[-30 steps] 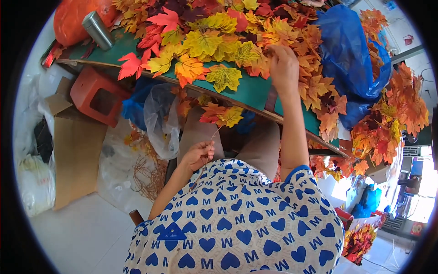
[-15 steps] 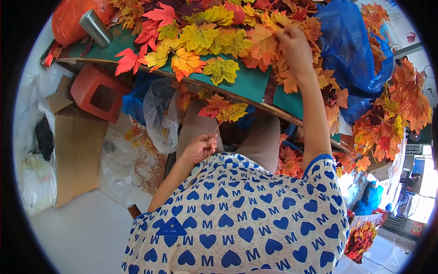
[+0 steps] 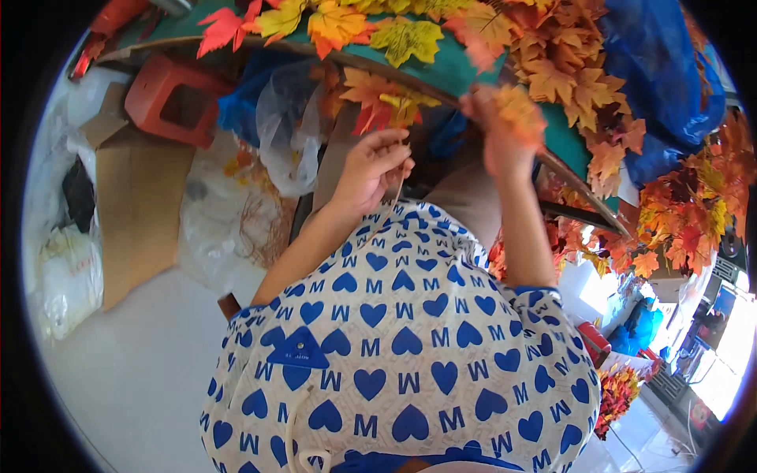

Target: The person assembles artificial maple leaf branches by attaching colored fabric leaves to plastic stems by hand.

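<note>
My left hand is closed in a pinch on a thin stem, held in front of my lap. At its upper end sits a small cluster of artificial maple leaves, orange, red and yellow. To the right, my right hand is smeared by motion at the table's edge. An orange-yellow artificial maple leaf is in its grip, blurred too. Beyond it, a yellow leaf and other red and orange ones lie on the green tabletop.
Orange leaves are heaped at the table's right, beside a blue plastic bag. At the left stand a red stool and an open cardboard box. A clear plastic bag hangs below the table edge.
My right hand has come back from the leaf heap toward me, now with an orange-yellow leaf. My left hand has risen with its stem. The view has tilted lower.
</note>
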Demonstrator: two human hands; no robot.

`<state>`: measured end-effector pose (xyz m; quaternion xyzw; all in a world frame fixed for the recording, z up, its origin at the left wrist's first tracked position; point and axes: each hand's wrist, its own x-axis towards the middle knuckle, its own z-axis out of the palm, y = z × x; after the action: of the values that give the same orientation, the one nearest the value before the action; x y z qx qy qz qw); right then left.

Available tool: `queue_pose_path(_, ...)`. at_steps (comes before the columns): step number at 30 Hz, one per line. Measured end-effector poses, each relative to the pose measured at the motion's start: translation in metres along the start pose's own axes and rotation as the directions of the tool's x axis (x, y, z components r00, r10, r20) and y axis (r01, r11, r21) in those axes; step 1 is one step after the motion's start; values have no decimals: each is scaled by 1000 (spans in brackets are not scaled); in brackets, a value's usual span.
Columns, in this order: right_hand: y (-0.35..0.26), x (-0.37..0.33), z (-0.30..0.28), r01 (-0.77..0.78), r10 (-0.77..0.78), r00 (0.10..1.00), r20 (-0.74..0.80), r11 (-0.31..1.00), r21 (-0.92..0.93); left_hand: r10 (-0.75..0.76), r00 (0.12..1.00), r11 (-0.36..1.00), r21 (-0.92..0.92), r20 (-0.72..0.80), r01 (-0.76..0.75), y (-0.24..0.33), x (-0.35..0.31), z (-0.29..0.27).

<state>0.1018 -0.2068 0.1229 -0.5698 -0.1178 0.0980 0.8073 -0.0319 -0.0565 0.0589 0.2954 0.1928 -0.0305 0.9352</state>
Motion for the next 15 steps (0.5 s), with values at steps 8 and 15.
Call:
queue_pose_path(8,55,-68,25,-284,295,954,-53,946,159,171,985,983,71,-31,-168,-3,-4,13)
queue_pose_path(15,58,-68,23,-376,383,923,30,884,279,179,982,981,85,-54,-174,-7,-5,12)
